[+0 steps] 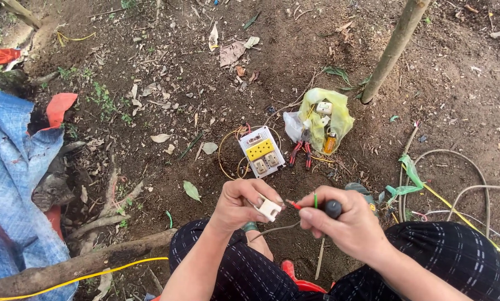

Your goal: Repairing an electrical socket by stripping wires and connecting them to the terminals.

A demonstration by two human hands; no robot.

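Note:
My left hand (240, 203) pinches a small white electrical fitting (269, 209) with a thin grey wire (275, 229) hanging from it. My right hand (347, 223) grips a screwdriver with a dark handle (333, 208); its red-tipped shaft (293, 204) points at the fitting. Both hands hover above my knees in dark checked trousers. On the soil ahead lies a white socket panel (261, 151) with a yellow block and yellow wires around it.
A yellow plastic bag (329, 118) with small parts and red-handled pliers (301, 151) lies beside the panel. A thin tree trunk (394, 47) rises at right. Grey cables (461, 184) loop at right. Blue tarp (13, 184) and roots sit at left.

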